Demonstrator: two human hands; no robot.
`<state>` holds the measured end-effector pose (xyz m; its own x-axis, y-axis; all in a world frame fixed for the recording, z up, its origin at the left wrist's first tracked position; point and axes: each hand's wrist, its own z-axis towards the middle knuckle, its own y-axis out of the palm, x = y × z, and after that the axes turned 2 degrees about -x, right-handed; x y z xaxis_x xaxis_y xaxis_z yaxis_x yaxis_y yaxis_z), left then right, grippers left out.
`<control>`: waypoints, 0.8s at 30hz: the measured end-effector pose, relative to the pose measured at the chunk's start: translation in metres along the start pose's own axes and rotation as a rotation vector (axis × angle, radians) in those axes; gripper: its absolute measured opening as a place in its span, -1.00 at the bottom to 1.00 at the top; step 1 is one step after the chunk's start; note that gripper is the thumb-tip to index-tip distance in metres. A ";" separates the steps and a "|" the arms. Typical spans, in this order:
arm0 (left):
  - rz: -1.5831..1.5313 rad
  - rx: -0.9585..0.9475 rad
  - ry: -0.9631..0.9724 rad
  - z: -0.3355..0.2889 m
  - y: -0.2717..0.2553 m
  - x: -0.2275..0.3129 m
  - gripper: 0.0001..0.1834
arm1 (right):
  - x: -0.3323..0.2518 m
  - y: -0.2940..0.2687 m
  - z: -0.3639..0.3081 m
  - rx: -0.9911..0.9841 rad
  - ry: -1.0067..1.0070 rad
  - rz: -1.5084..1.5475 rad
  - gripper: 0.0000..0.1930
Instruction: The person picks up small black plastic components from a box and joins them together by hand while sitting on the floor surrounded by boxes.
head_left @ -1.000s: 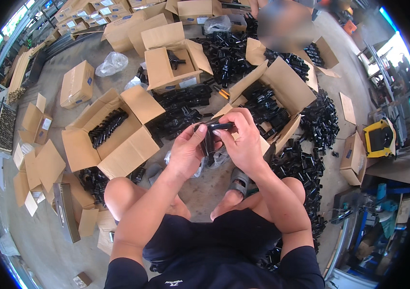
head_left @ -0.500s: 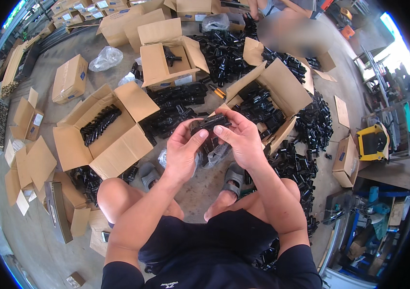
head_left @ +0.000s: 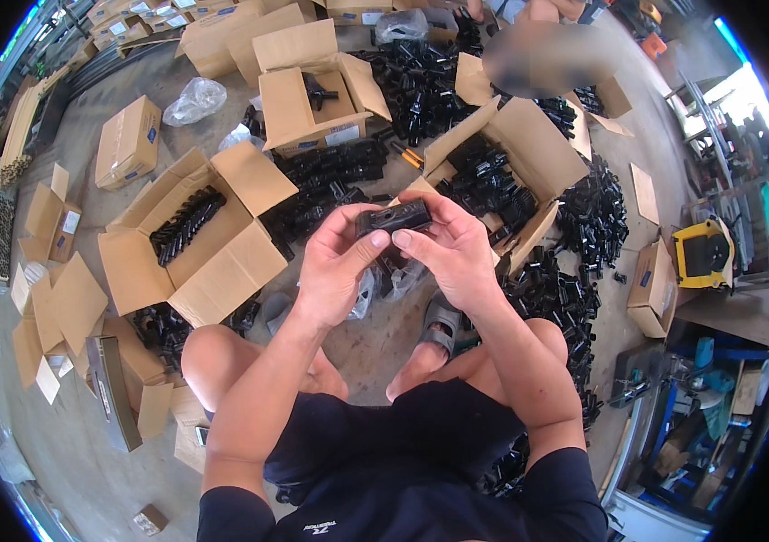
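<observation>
Between my left hand [head_left: 332, 264] and my right hand [head_left: 457, 248] is a short black part [head_left: 395, 217] with holes in its side. Both hands are closed on its ends, thumbs along the near face and fingers behind. It is held level above the floor, in front of my knees. To the left, an open cardboard box [head_left: 226, 282] has a neat row of black parts [head_left: 187, 224] inside. Another open box [head_left: 543, 154], right of my hands, is filled with similar black pieces [head_left: 484, 185].
Loose black parts [head_left: 570, 298] are heaped along my right side and beyond my hands [head_left: 416, 95]. A third open box [head_left: 299, 104] stands ahead. Clear plastic bags [head_left: 195, 101] lie about. Another person [head_left: 543, 11] sits at the far right. A yellow-framed object [head_left: 703, 257] stands far right.
The black part has turned in my fingers, so a face with holes now shows more plainly. Both hands still hold it. The view has shifted slightly.
</observation>
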<state>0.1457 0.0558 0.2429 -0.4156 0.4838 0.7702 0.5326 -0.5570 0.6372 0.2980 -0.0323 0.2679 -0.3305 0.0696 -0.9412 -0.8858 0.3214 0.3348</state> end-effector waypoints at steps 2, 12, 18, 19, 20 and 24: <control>-0.035 0.004 0.010 -0.001 0.001 0.000 -0.70 | 0.003 0.005 -0.002 0.025 -0.032 0.010 -0.49; 0.182 -0.045 -0.061 -0.001 0.000 0.010 -0.66 | 0.000 -0.002 -0.004 -0.005 -0.031 0.040 -0.58; 0.316 -0.062 -0.043 -0.001 0.000 0.010 -0.60 | -0.002 -0.004 -0.007 -0.014 0.010 0.031 -0.59; 0.339 -0.061 -0.057 -0.002 -0.001 0.012 -0.60 | -0.001 -0.004 -0.007 -0.017 0.011 0.024 -0.60; 0.363 -0.059 -0.071 -0.002 -0.003 0.013 -0.61 | -0.001 -0.004 -0.007 -0.019 0.012 0.017 -0.60; 0.374 -0.055 -0.089 -0.002 0.001 0.017 -0.61 | 0.000 -0.005 -0.008 -0.024 0.006 -0.014 -0.62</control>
<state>0.1373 0.0619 0.2565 -0.1331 0.2961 0.9458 0.5938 -0.7402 0.3153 0.2996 -0.0409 0.2667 -0.3202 0.0592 -0.9455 -0.8978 0.2996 0.3228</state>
